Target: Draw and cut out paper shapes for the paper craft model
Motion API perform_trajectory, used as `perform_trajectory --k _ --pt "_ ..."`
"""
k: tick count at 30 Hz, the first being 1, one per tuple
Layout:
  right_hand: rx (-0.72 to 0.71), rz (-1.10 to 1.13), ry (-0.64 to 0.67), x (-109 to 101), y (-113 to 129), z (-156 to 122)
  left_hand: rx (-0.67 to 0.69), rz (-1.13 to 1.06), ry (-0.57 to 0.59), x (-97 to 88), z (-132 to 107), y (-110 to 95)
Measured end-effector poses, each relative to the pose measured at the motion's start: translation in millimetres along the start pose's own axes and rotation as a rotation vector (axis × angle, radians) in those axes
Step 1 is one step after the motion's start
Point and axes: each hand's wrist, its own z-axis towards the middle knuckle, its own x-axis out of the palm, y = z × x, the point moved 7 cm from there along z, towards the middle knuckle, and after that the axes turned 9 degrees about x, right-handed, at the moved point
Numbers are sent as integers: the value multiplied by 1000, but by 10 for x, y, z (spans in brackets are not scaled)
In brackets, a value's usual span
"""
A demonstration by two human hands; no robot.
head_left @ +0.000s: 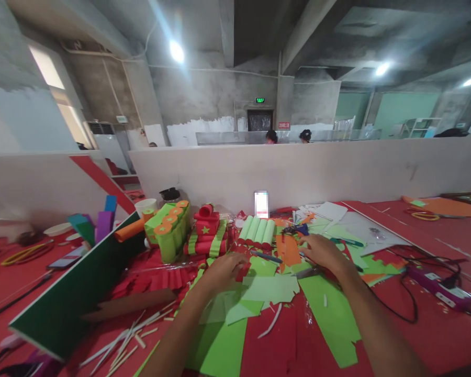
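My left hand point(228, 268) hovers low over green and red foam sheets, its fingers loosely bent and apart, with no held object visible. My right hand point(321, 252) reaches over the right side of the pile, beside an orange sheet point(288, 251); its fingers are apart, and what lies under them is partly hidden. Between the hands lie a dark pen-like tool point(266, 256) and a pale green sheet point(270, 288). Just beyond stands a row of pale green rolls point(257, 232) with red ends. Dark-handled scissors point(296, 229) lie past my right fingertips.
Left of the hands stand a red and green rolled-foam model point(207, 230) and a green one point(167, 230) with orange discs. A dark green board point(78, 288) leans nearby. White sticks point(121, 340) lie in front. A lit phone point(261, 204) and purple power strip point(441, 288) are present.
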Motion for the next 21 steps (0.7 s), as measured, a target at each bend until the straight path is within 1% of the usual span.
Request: perform_trajectory --k 3,5,7,9,11,14,18,21 --pt "-103 25 -37 109 419 1 27 15 -20 -16 -40 53" --pt "-176 35 -39 226 679 -16 59 -2 9 29 -59 42" --pt "-237 37 -29 350 870 -31 81 -9 47 89 -65 20" --pt "-280 35 -15 460 978 -30 78 -17 80 148 -60 15" --pt "-308 36 -9 537 1016 -10 69 -35 92 190 -50 22" --pt "-327 49 -15 596 999 41 63 -66 88 214 -45 27" --pt "-318 104 -49 620 946 99 56 -79 118 217 -49 -21" --pt "-297 175 -94 599 908 124 35 -71 123 223 -25 -55"
